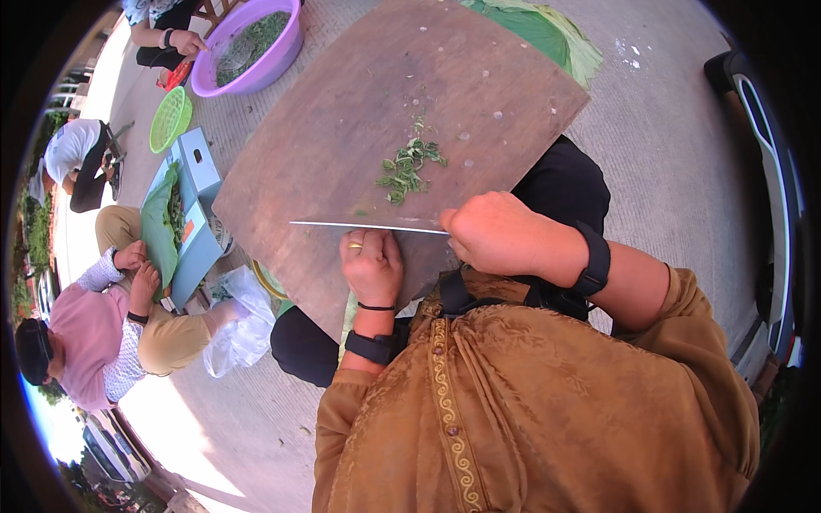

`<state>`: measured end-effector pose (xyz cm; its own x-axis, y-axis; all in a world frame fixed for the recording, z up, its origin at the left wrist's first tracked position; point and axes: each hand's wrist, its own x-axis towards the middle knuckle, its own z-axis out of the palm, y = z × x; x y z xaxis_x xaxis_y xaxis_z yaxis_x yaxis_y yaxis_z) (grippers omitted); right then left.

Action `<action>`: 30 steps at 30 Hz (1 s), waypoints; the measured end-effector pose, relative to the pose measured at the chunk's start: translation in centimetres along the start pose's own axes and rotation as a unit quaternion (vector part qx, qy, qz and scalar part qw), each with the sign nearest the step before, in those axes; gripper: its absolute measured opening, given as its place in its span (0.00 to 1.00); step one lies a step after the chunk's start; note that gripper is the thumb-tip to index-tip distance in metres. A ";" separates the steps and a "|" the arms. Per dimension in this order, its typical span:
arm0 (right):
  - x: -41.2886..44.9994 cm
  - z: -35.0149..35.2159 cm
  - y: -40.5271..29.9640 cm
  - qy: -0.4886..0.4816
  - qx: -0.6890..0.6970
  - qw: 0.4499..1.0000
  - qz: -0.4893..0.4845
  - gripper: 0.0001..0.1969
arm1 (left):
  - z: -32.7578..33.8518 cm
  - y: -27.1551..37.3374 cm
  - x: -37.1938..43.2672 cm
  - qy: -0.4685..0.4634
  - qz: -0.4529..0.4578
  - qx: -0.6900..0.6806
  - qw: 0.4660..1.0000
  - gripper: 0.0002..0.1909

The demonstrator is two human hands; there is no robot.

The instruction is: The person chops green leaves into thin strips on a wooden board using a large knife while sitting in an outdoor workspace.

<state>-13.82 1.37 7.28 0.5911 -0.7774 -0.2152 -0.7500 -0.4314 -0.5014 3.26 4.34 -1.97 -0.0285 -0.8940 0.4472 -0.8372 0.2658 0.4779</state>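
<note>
A large wooden board [321, 147] lies across my lap. My right hand [507, 234] is closed around the handle of a knife [372, 226], whose long blade points left over the board with a thin edge facing up at me. The fist hides the handle. Just below the blade, my left hand [372, 263] is curled with knuckles against or close to it; whatever may lie under those fingers is hidden. Beyond the knife sits a small heap of cut green leaves [409, 168], with a few scraps scattered around it.
At left a seated person [96, 333] handles a large leaf [161, 231] over a blue box [199, 167]. A plastic bag [240, 320] lies nearby. Another person's hand [187, 42] reaches into a purple basin [292, 48] of greens. A green basket [171, 120] and big leaves [545, 32] lie beyond.
</note>
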 end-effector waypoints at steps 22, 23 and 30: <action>-0.9 -0.7 0.5 -0.031 -0.063 0.997 -0.024 0.06 | 0.2 -0.2 0.3 -0.025 -0.057 0.007 0.998 0.05; -0.4 -0.2 0.2 -0.024 -0.077 0.996 -0.033 0.06 | 0.1 -0.2 0.3 -0.026 -0.052 0.010 0.998 0.06; 1.0 0.7 -0.1 -0.004 -0.039 0.999 -0.026 0.07 | 0.1 -0.3 -0.1 0.018 -0.021 0.003 1.000 0.04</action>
<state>-12.92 0.93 6.50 0.6322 -0.7494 -0.1968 -0.7386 -0.5062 -0.4452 3.50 4.28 -2.19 0.0257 -0.8906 0.4540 -0.8403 0.2268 0.4925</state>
